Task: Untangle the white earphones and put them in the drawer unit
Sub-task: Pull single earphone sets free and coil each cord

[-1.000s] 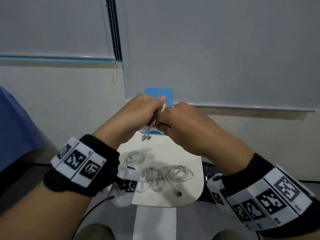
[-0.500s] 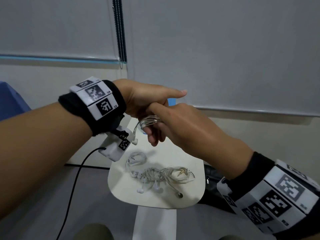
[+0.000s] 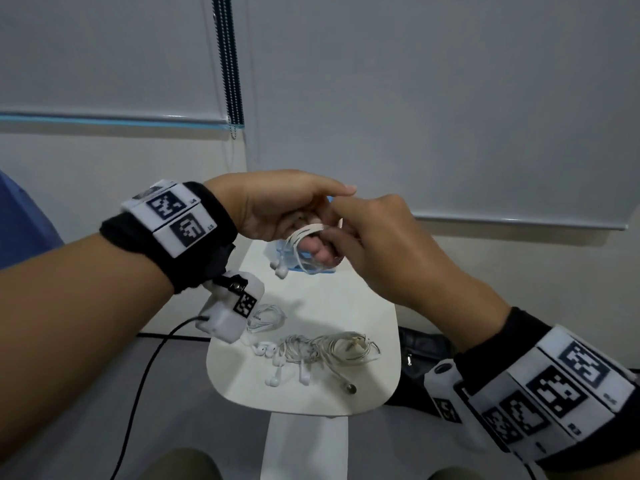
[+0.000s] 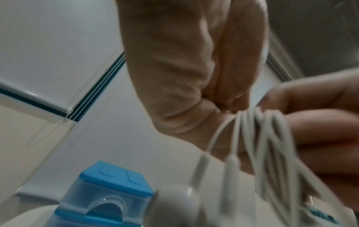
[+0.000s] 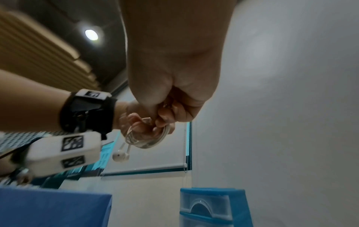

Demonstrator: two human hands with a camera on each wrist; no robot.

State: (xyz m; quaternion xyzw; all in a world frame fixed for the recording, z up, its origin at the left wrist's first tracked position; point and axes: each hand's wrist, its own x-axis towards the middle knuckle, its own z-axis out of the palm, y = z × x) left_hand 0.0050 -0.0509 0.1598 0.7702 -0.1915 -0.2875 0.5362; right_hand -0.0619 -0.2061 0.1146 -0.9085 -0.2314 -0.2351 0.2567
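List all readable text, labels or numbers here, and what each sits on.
"L4": small print, likely this, beside the upper coded tag on the left wristband.
"L5": small print, likely this, beside the lower tag on the same band.
Right wristband: small print by its tags, too blurred to read.
Square coded tags on both bands: patterns, not text.
Drawer unit and held earphones: no text visible.
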